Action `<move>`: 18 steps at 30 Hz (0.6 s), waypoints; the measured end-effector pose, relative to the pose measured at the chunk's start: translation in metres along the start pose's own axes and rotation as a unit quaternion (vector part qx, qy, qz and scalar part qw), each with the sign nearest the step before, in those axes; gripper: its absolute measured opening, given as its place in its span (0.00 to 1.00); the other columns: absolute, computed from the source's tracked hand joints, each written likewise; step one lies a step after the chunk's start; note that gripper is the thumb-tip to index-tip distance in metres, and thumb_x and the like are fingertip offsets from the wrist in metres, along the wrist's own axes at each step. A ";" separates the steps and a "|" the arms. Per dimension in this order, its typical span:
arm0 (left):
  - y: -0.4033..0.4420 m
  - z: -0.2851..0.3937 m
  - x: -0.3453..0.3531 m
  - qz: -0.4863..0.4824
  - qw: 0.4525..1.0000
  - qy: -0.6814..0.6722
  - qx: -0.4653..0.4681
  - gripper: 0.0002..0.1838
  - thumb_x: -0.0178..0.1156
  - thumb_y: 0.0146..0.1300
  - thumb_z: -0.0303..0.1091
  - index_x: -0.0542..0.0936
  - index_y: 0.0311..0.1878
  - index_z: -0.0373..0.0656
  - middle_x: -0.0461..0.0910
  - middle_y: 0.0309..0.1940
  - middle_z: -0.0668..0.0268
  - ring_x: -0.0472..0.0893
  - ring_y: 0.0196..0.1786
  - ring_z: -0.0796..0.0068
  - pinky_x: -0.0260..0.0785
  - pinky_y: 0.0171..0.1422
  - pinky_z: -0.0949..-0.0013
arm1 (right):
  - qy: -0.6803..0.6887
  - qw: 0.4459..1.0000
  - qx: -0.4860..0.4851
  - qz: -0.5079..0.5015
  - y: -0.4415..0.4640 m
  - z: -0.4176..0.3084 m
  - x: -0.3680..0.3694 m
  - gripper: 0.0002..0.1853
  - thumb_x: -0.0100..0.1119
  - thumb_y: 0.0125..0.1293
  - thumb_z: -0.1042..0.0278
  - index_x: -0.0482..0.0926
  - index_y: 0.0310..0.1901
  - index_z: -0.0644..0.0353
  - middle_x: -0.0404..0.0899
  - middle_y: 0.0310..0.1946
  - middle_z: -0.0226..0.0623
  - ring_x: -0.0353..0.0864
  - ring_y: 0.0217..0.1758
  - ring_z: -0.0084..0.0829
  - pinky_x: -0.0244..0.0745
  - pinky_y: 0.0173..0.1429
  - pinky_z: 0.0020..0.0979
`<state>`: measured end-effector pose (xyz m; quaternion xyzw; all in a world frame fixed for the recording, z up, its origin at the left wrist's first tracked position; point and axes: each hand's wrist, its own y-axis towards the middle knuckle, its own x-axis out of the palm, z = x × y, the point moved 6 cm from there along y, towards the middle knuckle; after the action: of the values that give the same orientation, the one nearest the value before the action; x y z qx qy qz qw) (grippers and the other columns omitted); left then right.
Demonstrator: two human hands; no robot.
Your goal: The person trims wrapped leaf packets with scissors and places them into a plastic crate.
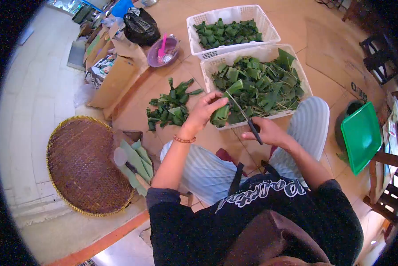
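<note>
My left hand [204, 111], with a beaded bracelet on its wrist, is closed around a folded green leaf packet [219, 116]. A leaf end [234, 87] sticks up above my fingers. My right hand [270, 132] grips the black handle of a knife [254, 130]. Its thin blade points up and left, against or just beside the leaf end; I cannot tell whether it is cutting in. Both hands are at the near edge of a white crate [206, 75] heaped with leaf pieces and trimmings. To the left, a pile of leaf packets [171, 104] lies on the floor.
Behind stands a second white crate [232, 12] with folded leaf packets. At left are a round woven tray [86, 166], flat leaves [139, 159], a cardboard box [114, 82] and a purple bowl [153, 56] with a pink-handled utensil. A green tray [361, 137] leans at right.
</note>
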<state>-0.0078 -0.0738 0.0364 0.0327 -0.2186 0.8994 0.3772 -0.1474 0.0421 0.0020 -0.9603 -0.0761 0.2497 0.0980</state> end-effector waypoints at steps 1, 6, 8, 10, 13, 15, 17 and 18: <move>-0.002 -0.003 0.003 0.008 0.999 0.036 0.008 0.12 0.55 0.62 0.36 0.73 0.43 0.39 0.75 0.34 0.66 0.78 0.32 0.74 0.77 0.27 0.67 | -0.004 1.000 -0.001 -0.006 -0.003 0.001 0.000 0.30 0.62 0.47 0.37 0.71 0.26 0.63 0.68 0.18 0.37 0.67 0.24 0.30 0.63 0.29 0.32; 0.003 -0.027 0.017 -0.020 0.992 0.119 0.023 0.11 0.57 0.60 0.37 0.76 0.40 0.40 0.74 0.28 0.72 0.73 0.31 0.84 0.70 0.30 0.76 | -0.039 0.999 -0.013 0.019 -0.014 0.006 -0.001 0.31 0.60 0.48 0.35 0.71 0.26 0.64 0.69 0.17 0.40 0.70 0.22 0.36 0.64 0.29 0.36; 0.006 -0.031 0.024 -0.035 0.984 0.163 0.056 0.11 0.57 0.59 0.37 0.77 0.39 0.39 0.74 0.28 0.73 0.71 0.32 0.86 0.67 0.34 0.78 | -0.047 0.998 -0.015 0.034 -0.018 0.009 -0.001 0.32 0.59 0.48 0.35 0.71 0.26 0.64 0.69 0.17 0.41 0.71 0.22 0.39 0.64 0.29 0.37; 0.011 -0.035 0.025 -0.048 0.974 0.210 0.076 0.11 0.57 0.59 0.37 0.78 0.39 0.39 0.75 0.29 0.74 0.70 0.34 0.87 0.64 0.38 0.79 | -0.055 0.997 -0.012 0.045 -0.018 0.014 -0.001 0.32 0.59 0.48 0.34 0.71 0.26 0.64 0.70 0.16 0.42 0.71 0.21 0.40 0.64 0.28 0.37; 0.016 -0.045 0.021 -0.059 0.963 0.252 0.069 0.11 0.57 0.58 0.36 0.78 0.39 0.38 0.76 0.31 0.74 0.70 0.36 0.87 0.62 0.41 0.79 | -0.062 0.996 0.031 0.059 -0.021 0.026 0.007 0.32 0.59 0.47 0.34 0.72 0.26 0.64 0.69 0.15 0.41 0.70 0.20 0.38 0.64 0.28 0.38; 0.015 -0.046 0.022 -0.054 0.969 0.237 0.050 0.11 0.57 0.58 0.37 0.79 0.39 0.39 0.76 0.31 0.75 0.70 0.36 0.86 0.62 0.42 0.78 | -0.042 0.995 0.038 0.076 -0.026 0.025 0.009 0.32 0.60 0.47 0.34 0.73 0.26 0.64 0.69 0.15 0.41 0.70 0.20 0.38 0.64 0.27 0.38; 0.010 -0.047 0.023 -0.037 0.974 0.224 0.009 0.11 0.57 0.58 0.36 0.79 0.39 0.39 0.76 0.32 0.75 0.69 0.37 0.86 0.62 0.43 0.78 | -0.038 0.994 0.059 0.081 -0.030 0.027 0.013 0.32 0.59 0.47 0.33 0.73 0.26 0.63 0.69 0.14 0.41 0.70 0.19 0.37 0.64 0.27 0.37; 0.007 -0.046 0.025 -0.028 0.976 0.217 -0.011 0.11 0.57 0.58 0.36 0.79 0.39 0.39 0.76 0.32 0.75 0.69 0.37 0.86 0.62 0.44 0.78 | -0.045 0.993 0.076 0.077 -0.033 0.030 0.015 0.32 0.59 0.47 0.33 0.74 0.26 0.63 0.70 0.15 0.41 0.71 0.20 0.37 0.64 0.27 0.37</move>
<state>-0.0260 -0.0422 -0.0020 -0.1617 -0.1405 0.8714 0.4412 -0.1525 0.0809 -0.0227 -0.9409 0.0125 0.3046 0.1473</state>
